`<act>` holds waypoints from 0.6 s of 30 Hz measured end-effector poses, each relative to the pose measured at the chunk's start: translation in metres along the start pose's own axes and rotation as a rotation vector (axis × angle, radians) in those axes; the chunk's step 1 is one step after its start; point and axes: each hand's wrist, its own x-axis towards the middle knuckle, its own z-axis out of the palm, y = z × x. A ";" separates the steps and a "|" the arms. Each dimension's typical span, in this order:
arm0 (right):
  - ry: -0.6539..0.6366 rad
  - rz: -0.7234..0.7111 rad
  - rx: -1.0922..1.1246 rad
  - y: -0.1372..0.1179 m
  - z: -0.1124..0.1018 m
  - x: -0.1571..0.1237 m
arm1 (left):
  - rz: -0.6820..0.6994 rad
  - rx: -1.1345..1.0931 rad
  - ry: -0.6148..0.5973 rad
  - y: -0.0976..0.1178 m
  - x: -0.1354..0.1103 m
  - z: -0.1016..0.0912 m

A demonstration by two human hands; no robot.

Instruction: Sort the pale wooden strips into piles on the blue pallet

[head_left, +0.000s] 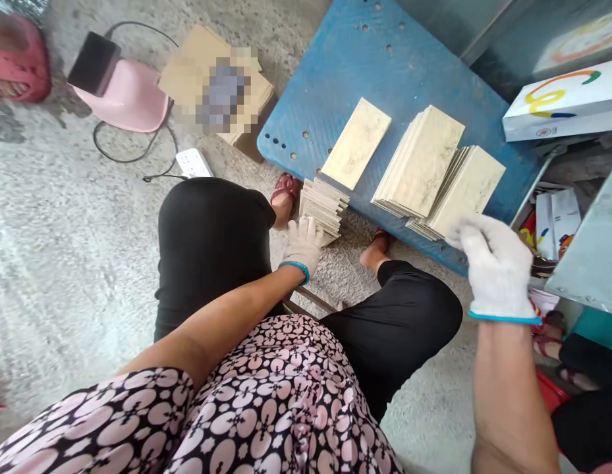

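My left hand (303,247), in a white glove with a blue cuff, is closed on a fanned stack of thin pale boards (324,204) between my knees. At the right, my right hand (496,260), gloved the same way, hovers by the near corner of the right-hand board stack (468,187). Its fingers are bent but smeared by motion, so whether they touch or pinch a board does not show. A taller board stack (419,158) leans against that one. Left of both, a single flat board (358,141) lies on the blue plastic surface (330,72). Dark smudges mark several boards.
On the floor at left are a cardboard box (259,125), a pink stool (138,99) with a black object (94,64), cables and a white power strip (193,163). A white printed box (565,105) stands right. Another person's dark-clothed leg (589,421) is lower right.
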 end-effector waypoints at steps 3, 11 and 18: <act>-0.029 -0.084 0.238 -0.049 0.050 0.016 | 0.012 -0.016 -0.008 0.000 -0.005 0.004; -0.303 -0.157 0.375 -0.067 0.134 0.044 | 0.017 -0.004 -0.008 -0.002 -0.014 0.018; -0.193 -0.109 0.317 -0.050 0.122 0.069 | 0.009 0.008 -0.149 -0.006 0.001 0.014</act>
